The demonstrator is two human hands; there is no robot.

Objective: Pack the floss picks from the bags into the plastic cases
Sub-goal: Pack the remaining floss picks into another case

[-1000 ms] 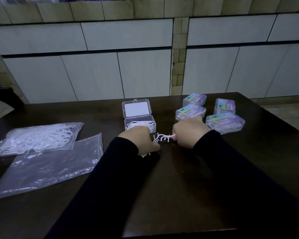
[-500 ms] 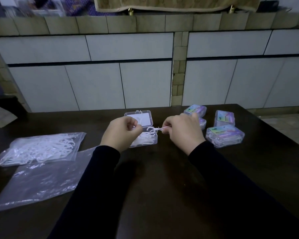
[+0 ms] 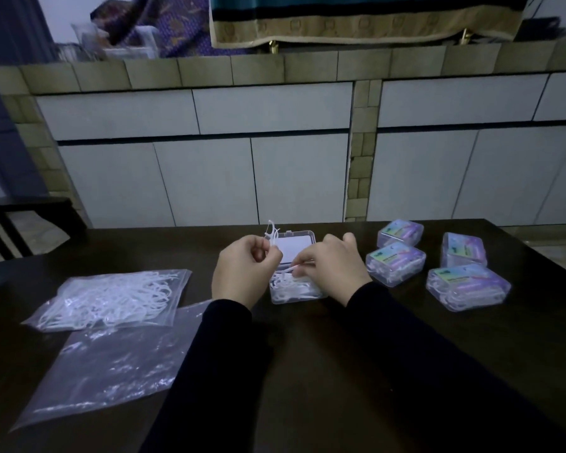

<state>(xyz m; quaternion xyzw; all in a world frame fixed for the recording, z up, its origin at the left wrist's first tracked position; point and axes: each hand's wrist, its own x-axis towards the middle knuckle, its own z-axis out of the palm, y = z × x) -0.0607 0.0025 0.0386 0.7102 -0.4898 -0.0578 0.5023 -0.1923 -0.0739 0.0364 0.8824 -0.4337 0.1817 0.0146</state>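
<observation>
Starting closest: a flat bag (image 3: 111,371) lies on the dark table (image 3: 307,371), with a fuller bag of picks (image 3: 111,297) just behind it. Both sleeves reach to the open case (image 3: 294,291), already partly filled with picks. Left hand (image 3: 242,273) has its fingers curled, pinching a few picks (image 3: 273,233) that stick up above the lid. Right hand (image 3: 334,264) pinches one pick (image 3: 291,270) right over the case. Four closed cases (image 3: 468,286) sit to the right, cabinets (image 3: 209,178) beyond.
</observation>
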